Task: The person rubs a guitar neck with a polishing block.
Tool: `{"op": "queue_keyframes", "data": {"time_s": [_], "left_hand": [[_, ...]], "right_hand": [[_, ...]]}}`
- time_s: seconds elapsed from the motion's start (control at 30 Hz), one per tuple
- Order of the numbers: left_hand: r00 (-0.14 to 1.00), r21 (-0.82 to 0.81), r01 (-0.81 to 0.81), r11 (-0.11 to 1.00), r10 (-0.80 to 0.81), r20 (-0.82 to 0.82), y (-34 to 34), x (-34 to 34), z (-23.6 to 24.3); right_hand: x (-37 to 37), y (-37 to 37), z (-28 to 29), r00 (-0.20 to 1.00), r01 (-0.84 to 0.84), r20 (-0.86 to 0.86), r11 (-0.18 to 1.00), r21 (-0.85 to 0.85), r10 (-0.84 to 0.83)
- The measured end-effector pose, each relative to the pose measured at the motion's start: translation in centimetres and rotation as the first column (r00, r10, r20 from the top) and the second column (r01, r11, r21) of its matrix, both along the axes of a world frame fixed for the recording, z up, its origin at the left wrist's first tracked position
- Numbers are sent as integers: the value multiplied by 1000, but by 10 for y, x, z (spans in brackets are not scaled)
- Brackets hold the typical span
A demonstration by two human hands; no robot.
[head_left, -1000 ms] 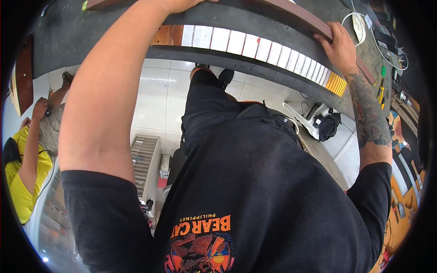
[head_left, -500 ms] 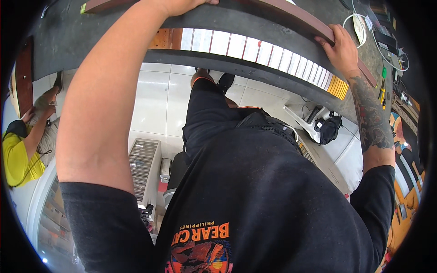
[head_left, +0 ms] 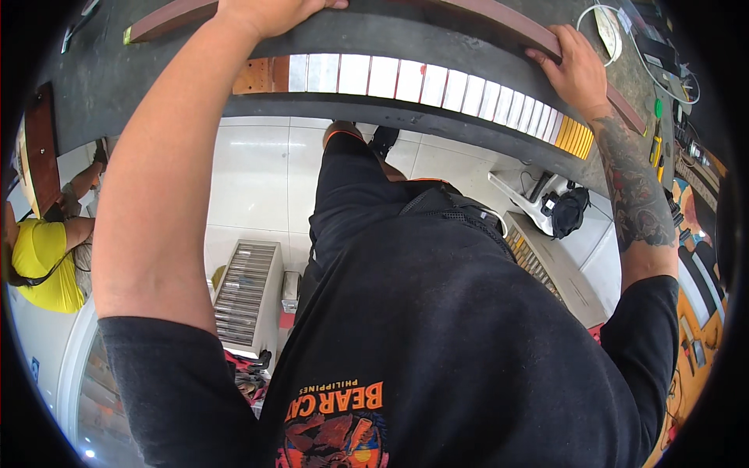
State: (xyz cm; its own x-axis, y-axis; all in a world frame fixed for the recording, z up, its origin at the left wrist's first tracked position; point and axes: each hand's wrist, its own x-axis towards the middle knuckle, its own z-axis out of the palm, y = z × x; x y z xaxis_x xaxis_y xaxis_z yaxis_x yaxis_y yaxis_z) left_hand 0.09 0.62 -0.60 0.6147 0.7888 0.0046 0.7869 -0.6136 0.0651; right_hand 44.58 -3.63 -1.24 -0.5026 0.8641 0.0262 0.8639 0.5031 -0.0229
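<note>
A long, slim reddish-brown bar [head_left: 507, 22] lies across the dark workbench [head_left: 86, 101] and curves out past the top edge of the view. My right hand [head_left: 576, 66] is closed on its right part, thumb on the near side. Further left, my left hand [head_left: 273, 12] is over the bar with its thumb along it; the top edge cuts off most of its fingers. Nearer me lies a guitar neck [head_left: 382, 76], its fretboard covered in white tape between the frets, yellow at the right end. Bare brown wood with small holes shows at its left end.
A white cable [head_left: 640, 47] and green and yellow hand tools [head_left: 657, 140] lie at the right. Below the bench stand a box of slim cases [head_left: 248, 292] and a white frame with a black bag [head_left: 566, 210]. A person in a yellow shirt [head_left: 51, 265] sits at far left.
The whole view has shifted slightly, so the bench, neck and bar sit a little further left. Both hands stay on the bar. The person in yellow has changed posture.
</note>
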Motion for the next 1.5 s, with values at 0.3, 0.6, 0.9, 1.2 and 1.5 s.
{"op": "queue_keyframes", "data": {"time_s": [0.3,0.6,0.9,1.2,1.5], "left_hand": [[1000,-7,-19,1000,19,1,-3,5,8],[1000,-8,20,1000,-20,2,1,3,8],[999,16,-11,1000,11,-40,1,5,-1],[999,6,40,999,-40,-5,7,-6,5],[983,101,27,994,-45,179,-86,13,62]], "right_hand": [[-2,-1,2,1000,18,-5,1000,0,-18],[-7,0,7,999,29,-27,999,-32,-30],[-5,-4,14,999,47,-25,998,-37,-48],[2,-8,13,983,-1,-182,1000,22,5],[8,-100,95,981,81,-181,994,72,-67]]}}
